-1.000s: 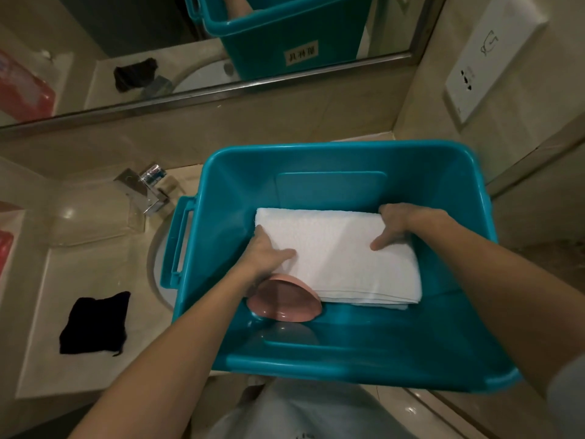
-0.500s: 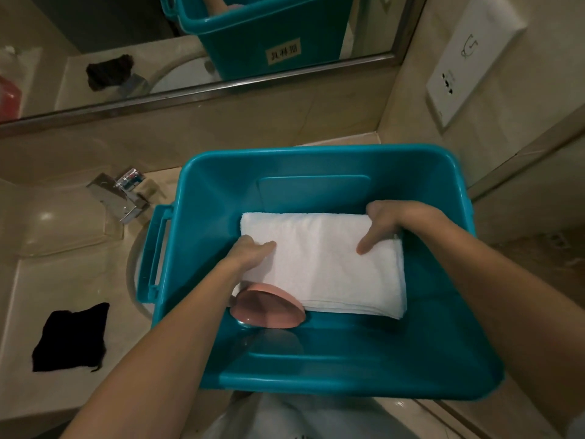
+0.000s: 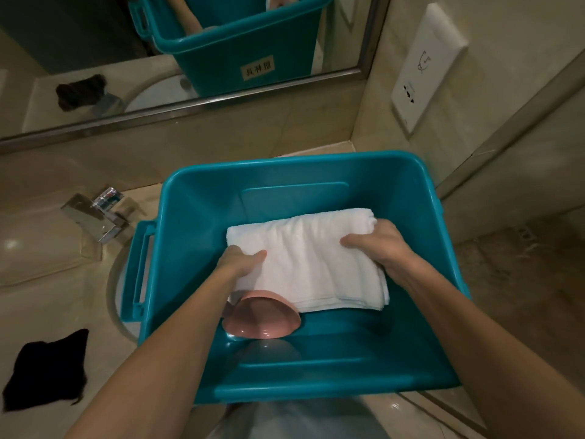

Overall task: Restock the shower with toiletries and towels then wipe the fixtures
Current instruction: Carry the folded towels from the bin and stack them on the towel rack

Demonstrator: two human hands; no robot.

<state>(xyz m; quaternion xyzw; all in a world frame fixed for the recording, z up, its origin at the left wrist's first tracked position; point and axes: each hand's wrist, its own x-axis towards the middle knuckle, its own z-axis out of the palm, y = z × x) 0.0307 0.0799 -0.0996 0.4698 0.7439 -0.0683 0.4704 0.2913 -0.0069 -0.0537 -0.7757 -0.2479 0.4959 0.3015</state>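
Both hands now grip the folded white towel (image 3: 310, 261): left hand (image 3: 240, 263) pinches its left edge, right hand (image 3: 376, 245) curls over the right edge. Towel is inside the teal bin (image 3: 411, 217), lifted off the floor where it lay flat before. Pink dish (image 3: 262, 318) sits just below it. Bin is on the bench (image 3: 63, 305).

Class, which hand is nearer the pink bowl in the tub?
Left. The left hand grips the towel edge right beside the bowl; the right hand holds the towel's other end, farther off.
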